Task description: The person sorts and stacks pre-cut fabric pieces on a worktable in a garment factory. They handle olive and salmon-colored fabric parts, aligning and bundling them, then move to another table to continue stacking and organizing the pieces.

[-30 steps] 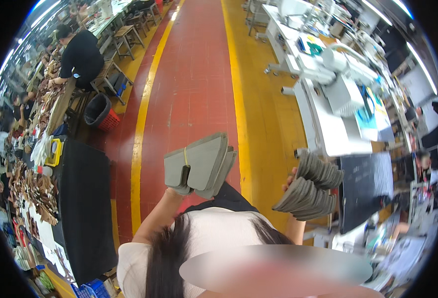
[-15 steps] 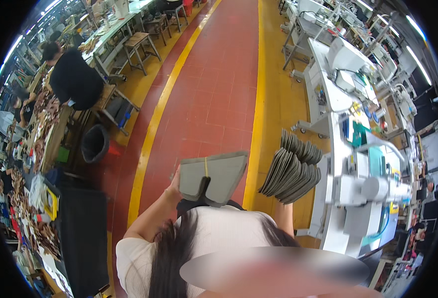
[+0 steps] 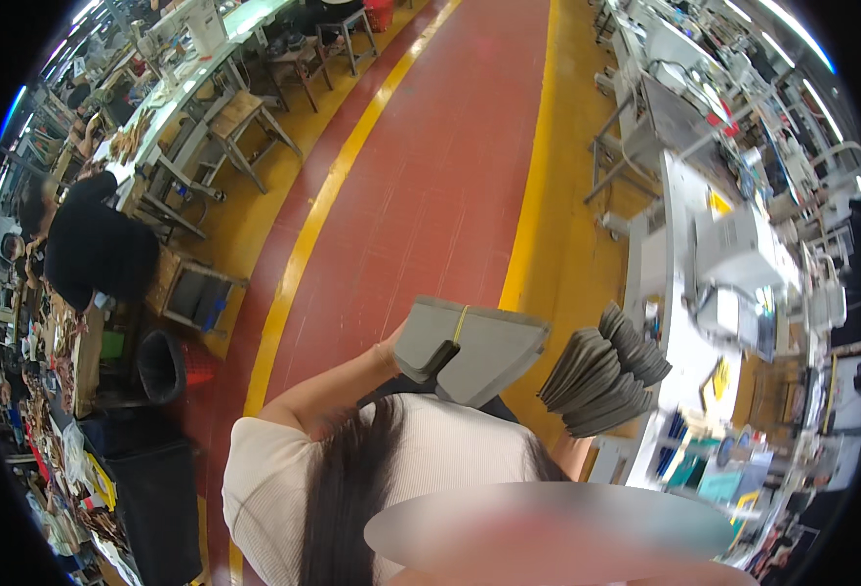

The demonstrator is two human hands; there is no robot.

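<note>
My left hand [image 3: 392, 348] grips the left side of a bundle of flat grey cut pieces [image 3: 489, 350]. A thin yellowish band runs across the bundle, above a dark notch in its lower edge. Held out on the right is a fanned stack of grey-green cut pieces [image 3: 596, 386], carried by my right hand [image 3: 571, 452]. Its fingers are hidden beneath the stack; only the wrist area shows. Both loads are up in front of my body, apart from each other.
A red walkway [image 3: 421, 186] with yellow borders runs ahead. On the left are a person in black [image 3: 99, 239], a wooden stool [image 3: 235, 115], a dark bin [image 3: 162, 366] and a black-covered block [image 3: 147, 488]. White worktables [image 3: 689, 254] with machines line the right.
I have moved forward along the walkway; the seated person, bin and right-hand tables have slid nearer. Both bundles stay in my hands and now sit further right in the picture.
</note>
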